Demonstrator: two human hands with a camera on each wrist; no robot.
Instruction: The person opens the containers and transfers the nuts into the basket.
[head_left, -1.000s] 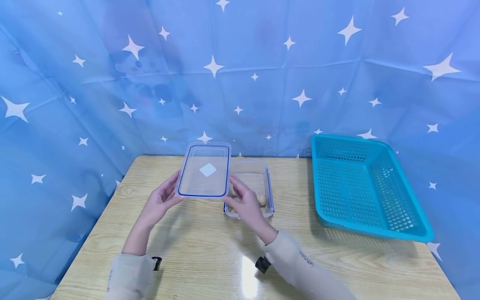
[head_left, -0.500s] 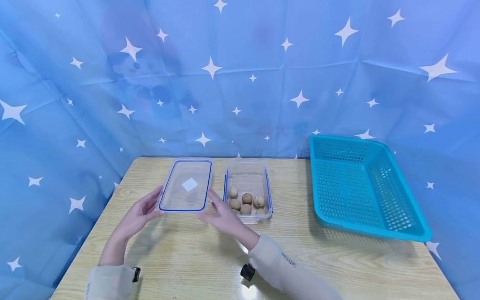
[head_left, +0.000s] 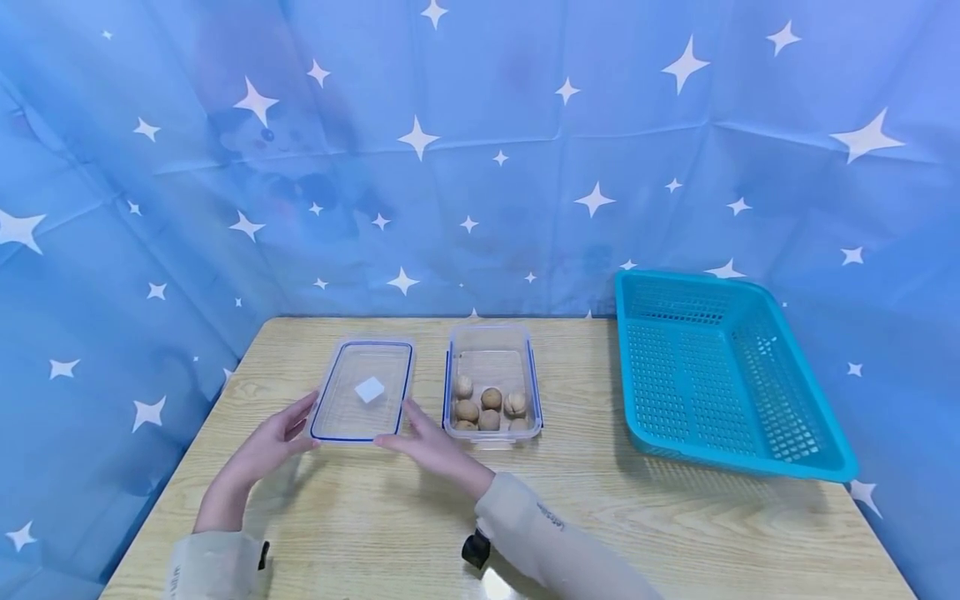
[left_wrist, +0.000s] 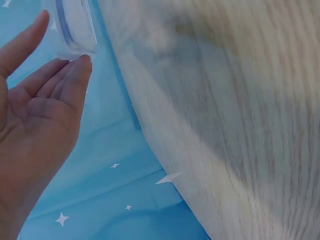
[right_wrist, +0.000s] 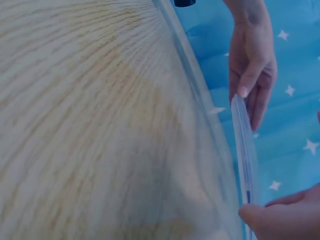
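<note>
A clear rectangular lid (head_left: 365,417) with a blue seal and a white diamond-shaped label lies flat, low over the table's left part; whether it touches the wood I cannot tell. My left hand (head_left: 264,442) holds its left edge, and in the right wrist view that hand's thumb and fingers lie either side of the lid (right_wrist: 243,150). My right hand (head_left: 435,446) grips the opposite edge, thumb at the front corner. Just right of it stands a clear plastic food container (head_left: 491,340) with several walnuts (head_left: 491,399) gathered in its front half.
A turquoise perforated basket (head_left: 708,454) stands on the right side of the wooden table (head_left: 420,533). A blue curtain with white stars (head_left: 480,167) hangs behind the table and along its left side.
Both hands have carried the lid left and down, away from above the container. The walnuts, partly covered before, now show fully. The container and basket have stayed put.
</note>
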